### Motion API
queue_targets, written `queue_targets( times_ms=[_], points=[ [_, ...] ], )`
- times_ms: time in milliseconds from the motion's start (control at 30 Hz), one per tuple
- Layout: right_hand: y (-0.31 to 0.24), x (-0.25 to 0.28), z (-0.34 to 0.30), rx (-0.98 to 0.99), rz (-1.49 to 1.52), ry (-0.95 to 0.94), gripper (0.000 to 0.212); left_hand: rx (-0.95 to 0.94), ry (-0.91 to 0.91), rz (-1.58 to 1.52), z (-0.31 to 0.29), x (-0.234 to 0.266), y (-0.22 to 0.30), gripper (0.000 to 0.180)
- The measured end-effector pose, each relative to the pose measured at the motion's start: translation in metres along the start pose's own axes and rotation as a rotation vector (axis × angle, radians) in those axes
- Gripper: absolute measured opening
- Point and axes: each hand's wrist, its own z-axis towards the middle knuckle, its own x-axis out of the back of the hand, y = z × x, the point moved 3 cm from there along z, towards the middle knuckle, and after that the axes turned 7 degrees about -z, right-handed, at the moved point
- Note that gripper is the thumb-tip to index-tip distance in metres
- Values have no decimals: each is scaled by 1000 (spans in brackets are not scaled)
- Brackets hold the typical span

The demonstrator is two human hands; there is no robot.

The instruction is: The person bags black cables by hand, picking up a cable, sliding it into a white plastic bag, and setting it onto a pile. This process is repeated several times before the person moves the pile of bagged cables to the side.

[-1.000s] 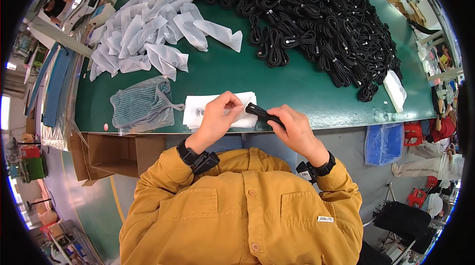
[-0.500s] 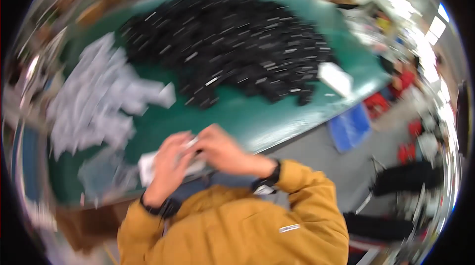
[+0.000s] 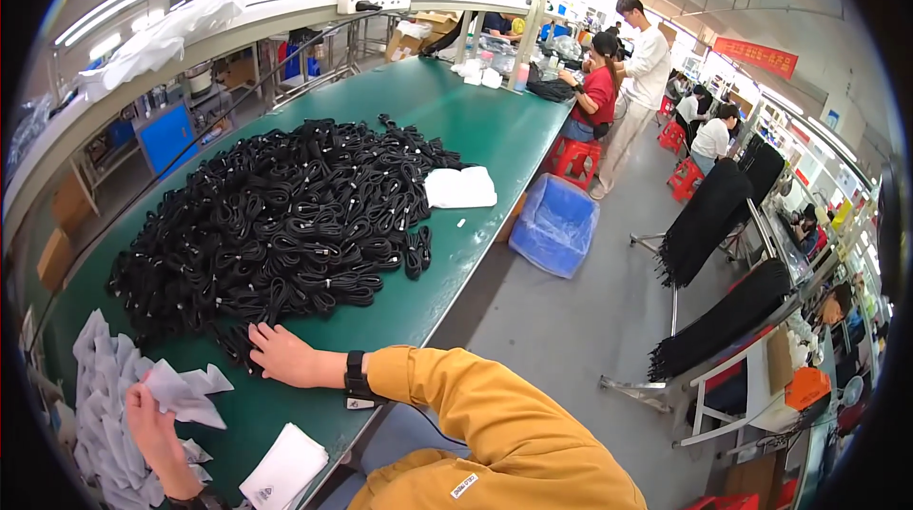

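One frosted pouch [image 3: 190, 396] at near left, above the edge of the pouch pile [image 3: 103, 405] – left hand [image 3: 157, 434] pinches it between thumb and fingers. Left hand is raised, fingers pointing far, forearm coming in from the near edge.

Right hand [image 3: 285, 356] is palm down at the near edge of the black cable pile [image 3: 285, 225], arm stretched left across the table corner, fingers bent over a coiled cable [image 3: 234, 343]. Can't tell if that grip is closed.

Counts: one cable pile, one pouch pile; both overlap too much to count singles. One stack of white bags [image 3: 285, 467] near, between right forearm and table edge. One white packet [image 3: 460, 187] right of the cables, one small white piece [image 3: 461, 223] just nearer. All on one green table [image 3: 456, 101].

Off the right edge – one blue bin [image 3: 556, 225] on the floor.
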Motion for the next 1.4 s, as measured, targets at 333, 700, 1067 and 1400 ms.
queue_targets(
  times_ms=[333, 700, 1067, 1400],
  points=[
    [1, 25, -46, 58, -109, 29, 22, -85, -220, 1109, -101, -63, -46, 25],
    [-5, 15, -79, -152, 177, 32, 18, -206, -311, 1247, -160, -104, -104, 9],
    [-11, 42, -91, -981, 1753, -493, 34, 19, -31, 986, -161, -103, -105, 8],
    [-42, 81, -93, -51, 726, -131, 35, 121, 117, 746, -164, -92, -100, 8]
  ],
)
